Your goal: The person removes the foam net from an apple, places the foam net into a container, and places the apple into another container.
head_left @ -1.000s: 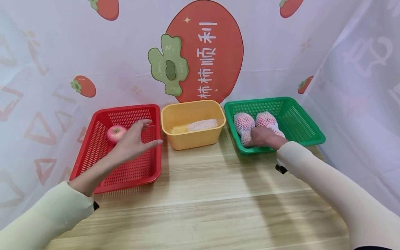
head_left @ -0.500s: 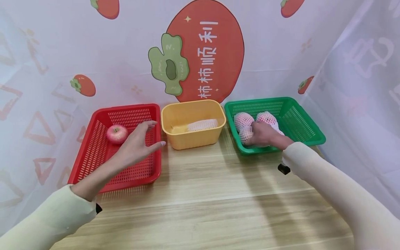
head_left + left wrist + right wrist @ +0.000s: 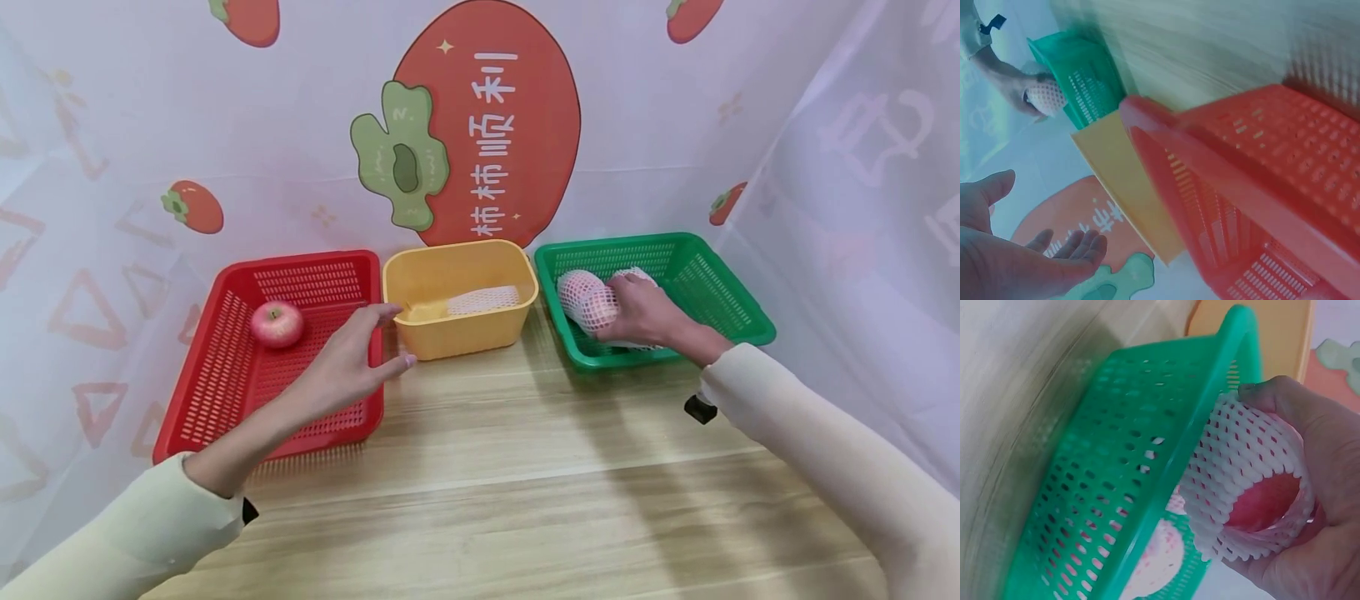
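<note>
Foam-netted fruit [image 3: 1266,501], right of frame at the green basket [image 3: 720,287]: our right hand [image 3: 641,310] is curled round it. We'd squeeze lightly so the netting [image 3: 1225,447] doesn't slip. Left hand [image 3: 347,358]: spread, empty.

The place looked like a curtained-off work booth, its wood-grain tabletop [image 3: 487,492] enclosed at back and sides by fruit-printed white cloth [image 3: 292,117]

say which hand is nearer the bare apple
Left. In the head view, the left hand is just right of the apple, across the right side of the red basket; the right hand is past the yellow bin, at the green basket, holding a netted fruit.
</note>
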The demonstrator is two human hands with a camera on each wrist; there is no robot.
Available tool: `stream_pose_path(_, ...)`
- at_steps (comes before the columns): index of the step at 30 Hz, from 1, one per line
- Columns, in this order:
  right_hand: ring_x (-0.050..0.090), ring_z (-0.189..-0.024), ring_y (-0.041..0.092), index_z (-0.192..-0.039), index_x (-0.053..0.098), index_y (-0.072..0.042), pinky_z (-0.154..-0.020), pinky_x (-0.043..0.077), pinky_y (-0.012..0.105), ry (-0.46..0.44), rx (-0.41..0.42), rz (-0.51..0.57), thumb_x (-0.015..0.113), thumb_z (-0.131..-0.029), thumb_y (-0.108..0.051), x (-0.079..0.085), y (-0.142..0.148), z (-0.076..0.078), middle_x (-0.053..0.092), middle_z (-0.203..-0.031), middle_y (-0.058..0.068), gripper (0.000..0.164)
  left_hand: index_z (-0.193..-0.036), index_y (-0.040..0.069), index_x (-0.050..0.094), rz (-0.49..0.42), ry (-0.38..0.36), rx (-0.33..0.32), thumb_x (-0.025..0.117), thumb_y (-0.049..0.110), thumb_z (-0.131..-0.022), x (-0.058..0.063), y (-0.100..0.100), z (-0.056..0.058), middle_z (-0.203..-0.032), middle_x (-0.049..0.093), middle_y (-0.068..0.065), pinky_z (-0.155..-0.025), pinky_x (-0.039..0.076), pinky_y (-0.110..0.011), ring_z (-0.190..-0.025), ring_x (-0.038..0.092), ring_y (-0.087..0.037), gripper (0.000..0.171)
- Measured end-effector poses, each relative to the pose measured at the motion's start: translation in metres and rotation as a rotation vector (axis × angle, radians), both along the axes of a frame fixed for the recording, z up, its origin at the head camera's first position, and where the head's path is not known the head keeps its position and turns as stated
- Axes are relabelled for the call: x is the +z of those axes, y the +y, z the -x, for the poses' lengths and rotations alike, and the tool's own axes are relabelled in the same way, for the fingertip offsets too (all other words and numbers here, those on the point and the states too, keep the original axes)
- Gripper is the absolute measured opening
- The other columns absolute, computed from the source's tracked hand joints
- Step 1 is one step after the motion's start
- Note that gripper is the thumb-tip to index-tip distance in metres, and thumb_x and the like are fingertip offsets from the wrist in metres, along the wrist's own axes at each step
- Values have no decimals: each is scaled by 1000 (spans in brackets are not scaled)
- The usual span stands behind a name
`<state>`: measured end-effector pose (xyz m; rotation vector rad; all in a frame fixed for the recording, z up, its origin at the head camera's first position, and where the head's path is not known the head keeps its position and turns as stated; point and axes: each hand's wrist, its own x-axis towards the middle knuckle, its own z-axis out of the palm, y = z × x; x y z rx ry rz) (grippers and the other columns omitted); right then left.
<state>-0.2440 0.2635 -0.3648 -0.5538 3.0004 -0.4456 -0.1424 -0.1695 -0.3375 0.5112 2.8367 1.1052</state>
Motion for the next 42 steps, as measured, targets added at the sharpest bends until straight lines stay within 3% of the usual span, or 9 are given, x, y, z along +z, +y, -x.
stream_pose_path(11,62,-111,39,-137,57,9,-89,59,54,65,58,59,96,-74,-35,18,-15,-22,66,-124,25,86,-150,-1,48,-81,51,-86,77,20,-97,-17,14,-12,-145,58,-21,-114,44,-57,-136,55,-38,63)
stream_pose_path(22,65,-111,38,-140,57,7,-93,59,55,68,112,70,96,-72,-38,28,-33,-50,65,-128,25,90,-144,-2,52,-192,28,-157,75,9,-98,-25,35,-18,-142,61,-21,-109,52,-53,-132,60,-38,53)
stream_pose_path(27,65,-115,36,-139,58,5,-98,58,54,76,152,91,98,-69,-38,24,-40,-64,65,-131,23,91,-143,-3,53,-242,17,-182,73,4,-98,-31,42,-21,-140,62,-20,-108,53,-52,-131,61,-38,49)
stream_pose_path(33,67,-110,31,-141,57,3,-93,61,50,53,188,120,97,-71,-38,17,-48,-84,65,-129,18,90,-142,-2,54,-284,4,-192,70,0,-99,-39,49,-27,-139,62,-19,-107,53,-53,-130,61,-37,46)
stream_pose_path(42,66,-108,24,-142,55,-3,-87,62,43,-3,252,203,98,-71,-30,-9,-56,-109,63,-128,12,87,-141,-6,54,-391,-26,-200,67,-6,-98,-60,62,-35,-141,61,-21,-108,53,-50,-131,60,-42,44)
